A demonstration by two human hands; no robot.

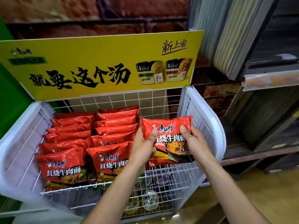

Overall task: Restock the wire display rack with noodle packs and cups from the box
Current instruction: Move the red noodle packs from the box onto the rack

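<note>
While two rows of packs (90, 139) fill the wire rack (200, 110), a red noodle pack (168, 136) is gripped by both hands, left hand (142, 143) and right hand (194, 139).

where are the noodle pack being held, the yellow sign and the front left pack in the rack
held noodle pack (168, 122): head view, red upper part above the logo
yellow sign (97, 50): head view, bare yellow patch above the black lettering
front left pack (63, 164): head view, middle of its front face

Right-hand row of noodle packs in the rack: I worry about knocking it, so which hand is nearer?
Left. The left hand grips the held noodle pack by its left edge, right beside the right-hand row; the right hand grips the right edge, farther off.
</note>
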